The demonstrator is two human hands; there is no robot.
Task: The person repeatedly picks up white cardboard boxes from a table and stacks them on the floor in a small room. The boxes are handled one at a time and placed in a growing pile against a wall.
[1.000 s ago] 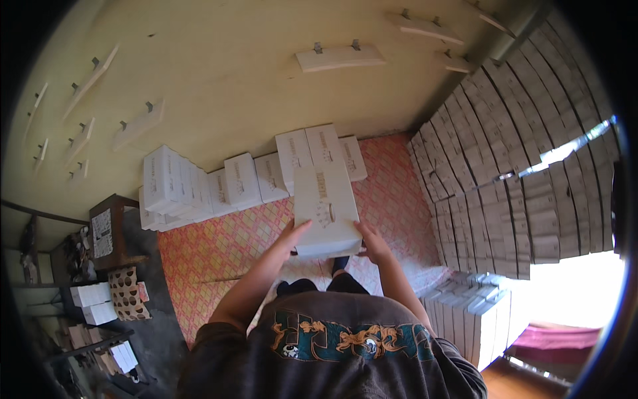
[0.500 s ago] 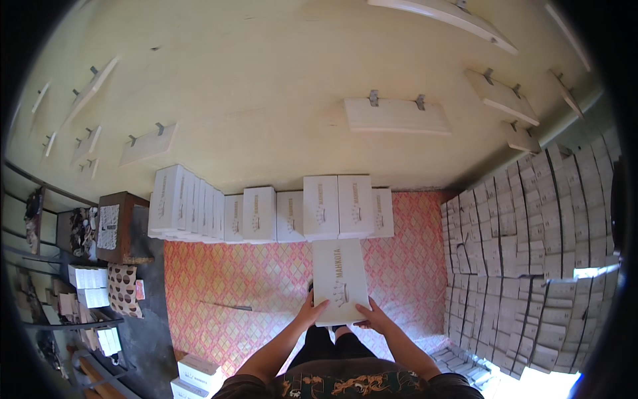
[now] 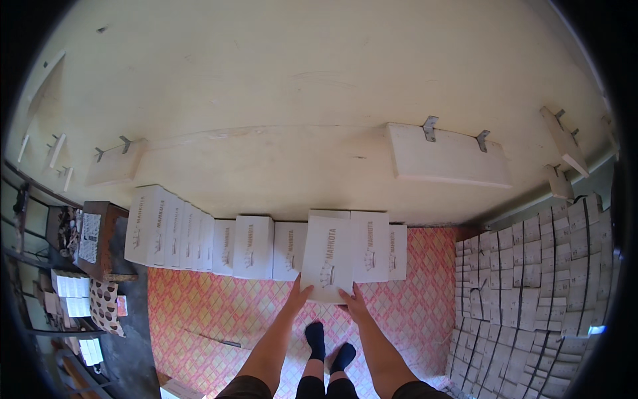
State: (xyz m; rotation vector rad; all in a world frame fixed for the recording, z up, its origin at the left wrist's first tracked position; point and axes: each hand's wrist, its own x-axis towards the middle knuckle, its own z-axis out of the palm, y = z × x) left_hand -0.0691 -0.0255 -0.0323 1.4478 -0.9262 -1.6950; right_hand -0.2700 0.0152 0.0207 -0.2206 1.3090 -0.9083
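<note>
A flat white box [image 3: 327, 261] with a gold print and crown emblem is between my two hands, over the row of boxes along the wall. My left hand [image 3: 298, 297] grips its near left corner, with the thumb on top. At the near right corner my right hand [image 3: 353, 302] holds on the same way, its fingers partly hidden beneath. The box covers most of a white box stack [image 3: 329, 214] behind it; whether they touch I cannot tell. Right beside it stands another white box stack [image 3: 370, 246], with a lower one [image 3: 290, 249] to the left.
More white boxes [image 3: 145, 223] line the wall at left. Strapped bundles of white cartons [image 3: 531, 266] fill the right side. Wooden wall shelves [image 3: 448, 154] jut out ahead. A thin dark object [image 3: 229, 344] lies on the patterned floor mat [image 3: 199, 306]. A brown cabinet [image 3: 106, 239] stands far left.
I have moved closer to the wall. The held box has gone forward from in front of the row to over it, my arms reaching further out. Both hands keep their hold.
</note>
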